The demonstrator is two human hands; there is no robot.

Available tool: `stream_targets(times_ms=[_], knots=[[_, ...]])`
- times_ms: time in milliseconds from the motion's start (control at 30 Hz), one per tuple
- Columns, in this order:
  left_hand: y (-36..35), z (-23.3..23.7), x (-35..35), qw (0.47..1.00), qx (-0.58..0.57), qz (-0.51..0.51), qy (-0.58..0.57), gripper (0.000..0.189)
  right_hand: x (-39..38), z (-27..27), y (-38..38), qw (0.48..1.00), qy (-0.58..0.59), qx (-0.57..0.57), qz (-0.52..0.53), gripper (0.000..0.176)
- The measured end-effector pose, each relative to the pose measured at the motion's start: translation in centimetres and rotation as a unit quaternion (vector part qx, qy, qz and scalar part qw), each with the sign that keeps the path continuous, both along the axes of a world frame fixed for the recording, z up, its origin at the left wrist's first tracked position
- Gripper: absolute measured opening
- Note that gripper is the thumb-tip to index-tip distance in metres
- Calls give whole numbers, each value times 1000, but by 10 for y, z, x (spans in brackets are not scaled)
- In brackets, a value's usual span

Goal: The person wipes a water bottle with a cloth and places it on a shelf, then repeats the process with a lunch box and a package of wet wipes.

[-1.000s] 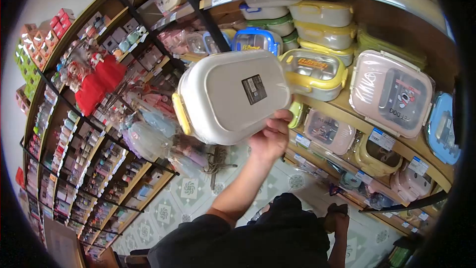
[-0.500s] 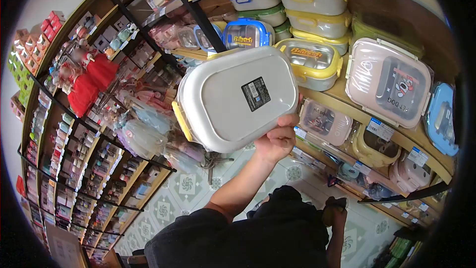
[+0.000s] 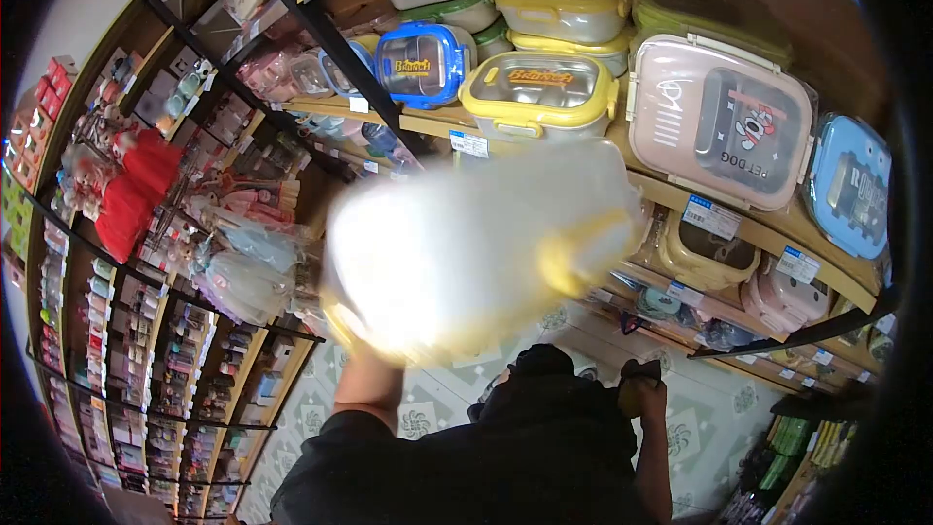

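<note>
A pale lunch box (image 3: 466, 253) with yellow clasps is held up in front of the shelves and is smeared by motion blur. My left hand (image 3: 367, 365) grips it from below at its lower left end, and the fingers are mostly hidden behind the box. My left forearm rises from my dark sleeve. My right hand (image 3: 641, 397) hangs low beside my dark shirt, against the tiled floor. It is too small to tell whether it holds anything.
A wooden shelf (image 3: 680, 196) right behind the box carries a yellow lunch box (image 3: 537, 89), a blue one (image 3: 420, 63), a pink one (image 3: 721, 122) and a stack of others. Racks of dolls and small boxed goods (image 3: 146, 233) line the left. The floor is patterned tile (image 3: 428, 418).
The lunch box has swung down and to the left, turning so its labelled underside no longer shows. My left arm has dropped with it. The view has shifted up along the shelves.
</note>
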State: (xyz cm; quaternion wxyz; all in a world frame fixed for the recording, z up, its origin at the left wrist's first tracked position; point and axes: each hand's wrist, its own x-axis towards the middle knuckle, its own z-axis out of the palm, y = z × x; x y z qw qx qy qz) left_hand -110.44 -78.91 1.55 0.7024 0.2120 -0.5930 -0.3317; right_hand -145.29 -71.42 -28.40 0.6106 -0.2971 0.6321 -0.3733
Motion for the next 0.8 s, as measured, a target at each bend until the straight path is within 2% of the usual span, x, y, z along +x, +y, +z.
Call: stream_targets(times_ms=[67,100,133,200,233,333,367,400,467,533,600,633,667,733,767,800], knots=[[9,24,-8,980,-69,125,-141,54,4,9,-4,1000,7,20,-5,29],[6,32,-1,920,-230,121,-293,33,5,13,-5,1000,23,19,3,31],[18,46,-5,830,-275,184,-448,28,5,15,-6,999,40,18,9,34],[14,45,-12,743,-380,227,-502,30,2,-3,-6,999,36,1,26,34],[11,44,-13,730,-406,244,-492,37,0,-17,-6,999,31,-15,42,35],[6,43,-14,706,-476,247,-463,41,-8,-58,-7,994,69,-51,68,37],[17,55,-18,749,-404,204,-484,42,-7,-53,-8,994,70,-53,67,37],[13,53,-19,749,-406,205,-482,42,-2,-38,-8,994,84,-34,67,36],[0,45,-21,683,-533,273,-418,40,4,-8,-8,993,100,-14,68,36],[4,48,-24,696,-518,264,-421,39,7,16,-5,988,121,-25,96,35],[6,52,-24,700,-500,247,-446,37,4,-4,-2,992,93,-28,79,37],[10,55,-20,718,-464,230,-465,36,2,-13,0,995,62,-34,63,39],[19,67,-16,760,-387,177,-492,32,3,-12,0,996,61,-35,62,39],[22,68,4,879,-113,135,-443,35,5,-3,-1,984,139,-11,113,38],[23,65,9,878,-115,138,-445,35,9,4,-2,984,137,-14,115,38],[0,68,2,908,-113,62,-399,36,13,14,-1,987,129,-16,95,39]])
